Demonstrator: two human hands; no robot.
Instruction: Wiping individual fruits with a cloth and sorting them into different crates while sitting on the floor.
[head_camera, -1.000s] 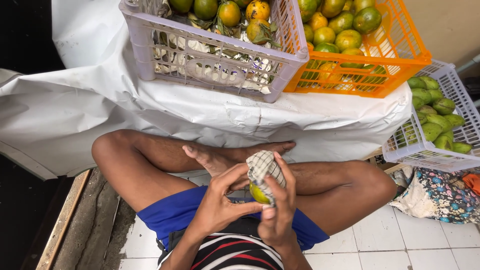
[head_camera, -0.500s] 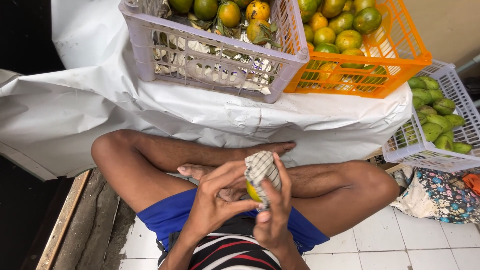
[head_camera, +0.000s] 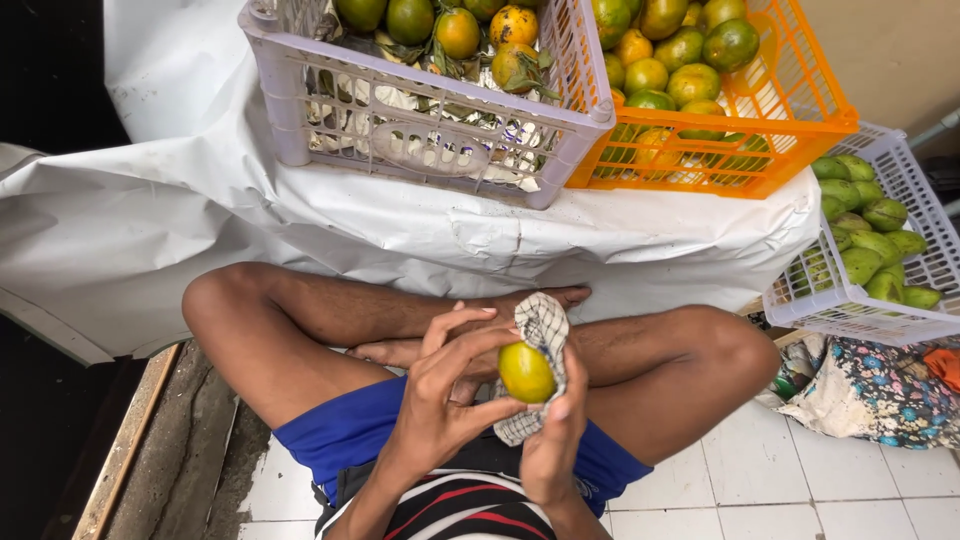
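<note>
Citrus fruit now uncovered — left hand fingertips grip it, right hand closed around checked cloth.

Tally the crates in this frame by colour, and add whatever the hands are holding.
Lilac crate: 1
Orange crate: 1
White crate: 1
Checked cloth in right hand: 1
Yellow-green fruit gripped by left hand: 1
Total: 5
</note>
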